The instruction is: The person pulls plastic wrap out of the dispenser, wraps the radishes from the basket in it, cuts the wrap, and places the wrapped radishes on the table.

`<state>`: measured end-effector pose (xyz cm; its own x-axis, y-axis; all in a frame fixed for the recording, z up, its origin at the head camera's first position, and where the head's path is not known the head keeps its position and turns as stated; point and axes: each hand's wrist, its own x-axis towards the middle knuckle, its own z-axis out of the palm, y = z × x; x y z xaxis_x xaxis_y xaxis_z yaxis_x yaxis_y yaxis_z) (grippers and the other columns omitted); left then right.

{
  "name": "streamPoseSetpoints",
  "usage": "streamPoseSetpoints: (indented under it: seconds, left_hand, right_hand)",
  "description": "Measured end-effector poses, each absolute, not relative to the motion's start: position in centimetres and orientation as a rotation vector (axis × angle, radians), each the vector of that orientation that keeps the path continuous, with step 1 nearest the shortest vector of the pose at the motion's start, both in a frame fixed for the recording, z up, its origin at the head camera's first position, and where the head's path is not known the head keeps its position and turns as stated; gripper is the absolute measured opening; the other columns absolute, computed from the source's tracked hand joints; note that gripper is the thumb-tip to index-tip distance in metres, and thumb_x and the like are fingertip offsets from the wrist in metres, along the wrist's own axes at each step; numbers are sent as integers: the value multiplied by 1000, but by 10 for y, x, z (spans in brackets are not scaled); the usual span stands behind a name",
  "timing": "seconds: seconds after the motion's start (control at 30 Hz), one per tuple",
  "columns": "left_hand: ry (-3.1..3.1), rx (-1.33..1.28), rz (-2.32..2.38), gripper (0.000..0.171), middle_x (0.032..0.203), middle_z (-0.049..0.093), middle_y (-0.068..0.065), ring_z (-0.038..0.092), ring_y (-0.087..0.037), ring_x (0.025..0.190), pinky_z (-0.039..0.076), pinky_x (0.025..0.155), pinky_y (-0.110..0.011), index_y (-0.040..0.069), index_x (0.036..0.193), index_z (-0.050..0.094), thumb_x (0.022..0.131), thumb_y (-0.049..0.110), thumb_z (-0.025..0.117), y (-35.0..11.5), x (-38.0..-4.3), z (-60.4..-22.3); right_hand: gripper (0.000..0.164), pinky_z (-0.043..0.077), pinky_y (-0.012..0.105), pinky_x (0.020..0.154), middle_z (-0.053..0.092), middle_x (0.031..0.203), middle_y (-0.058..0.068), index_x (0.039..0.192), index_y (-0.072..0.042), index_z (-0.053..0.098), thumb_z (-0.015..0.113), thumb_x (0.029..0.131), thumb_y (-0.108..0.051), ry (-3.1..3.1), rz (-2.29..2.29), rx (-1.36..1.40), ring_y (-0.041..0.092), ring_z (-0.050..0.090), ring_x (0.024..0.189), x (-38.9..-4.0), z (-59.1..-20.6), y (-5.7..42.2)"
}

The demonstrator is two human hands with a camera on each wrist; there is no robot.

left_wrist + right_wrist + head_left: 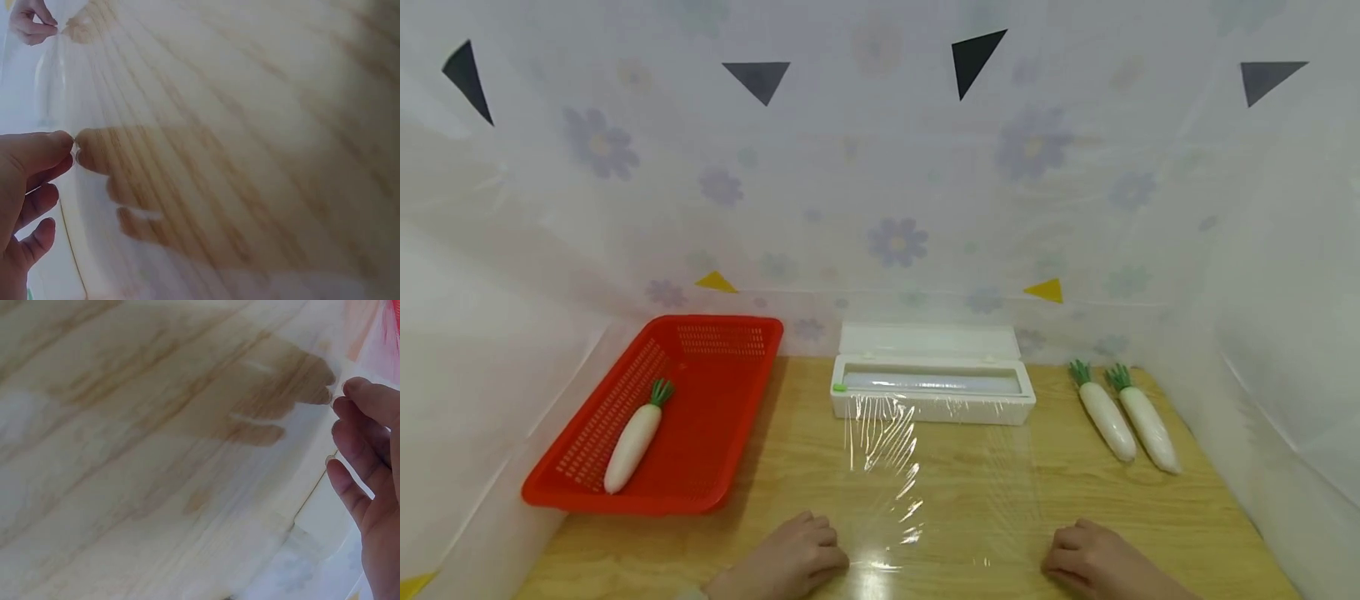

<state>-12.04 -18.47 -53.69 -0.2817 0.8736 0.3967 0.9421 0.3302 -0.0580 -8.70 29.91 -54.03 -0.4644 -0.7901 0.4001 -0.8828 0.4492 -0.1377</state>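
Note:
A sheet of clear plastic wrap (917,492) stretches from the white dispenser box (932,408) toward the front of the table. My left hand (797,557) pinches its left corner between thumb and forefinger, and the other fingers curl loosely in the left wrist view. At the opposite corner, my right hand (1099,560) pinches the wrap with thumb and forefinger, as the right wrist view shows. The dispenser's lid (928,340) stands raised at the back, and the wrap roll (932,382) lies inside. A small green slider (839,387) sits at the box's left end.
On the left, a red plastic basket (730,450) holds one white radish (634,446) with green tops. Two more radishes, a nearer-left one (1107,419) and an outer one (1150,427), lie on the wooden table (1210,533) at right. Flower-patterned sheeting (895,183) encloses the back and sides.

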Motion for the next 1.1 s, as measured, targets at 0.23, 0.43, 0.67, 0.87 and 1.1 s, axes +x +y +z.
streamPoseSetpoints:
  seconds: [0.23, 0.43, 0.67, 0.87, 1.1]
  left_hand:
    - [-2306, -1531, -369, 3, 84, 64, 17, 52, 0, 79, 37, 74, -13, 24, 95, 75, 97, 25, 74, -179, -116, -537]
    - [-2288, -1369, -451, 3, 84, 67, 16, 56, -1, 75, 39, 69, -16, 21, 95, 73, 95, 21, 76, -173, -113, -547]
    - [-2231, -1340, -436, 16, 78, 58, 16, 52, -1, 71, 34, 68, -14, 25, 93, 75, 82, 21, 86, -171, -114, -558]
    - [-2227, -1370, -477, 20, 80, 59, 15, 51, -2, 74, 31, 68, -12, 23, 96, 75, 81, 15, 85, -171, -115, -560]
    - [-2210, -1381, -479, 29, 81, 58, 15, 48, -4, 77, 33, 71, -12, 24, 96, 72, 75, 12, 87, -174, -115, -562]
  right_hand:
    - [24, 37, 9, 70, 62, 91, -24, 104, -26, 78, 87, 84, -17, -2379, 394, 1414, -12, 51, 80, -87, -540, 297]
    - [29, 44, 16, 69, 71, 94, -21, 117, -16, 77, 81, 89, -11, -2519, 501, 1321, -11, 57, 81, -85, -535, 295]
    - [37, 48, 26, 63, 71, 99, -18, 131, -8, 71, 76, 96, -17, -2713, 549, 1222, -8, 55, 81, -86, -534, 295]
    - [50, 42, 22, 59, 56, 90, -22, 137, 2, 64, 79, 93, -16, -2709, 552, 1272, -11, 42, 76, -89, -541, 298]
    - [48, 33, 14, 60, 48, 90, -22, 136, -5, 68, 81, 92, -21, -2626, 513, 1246, -10, 32, 75, -88, -550, 309]
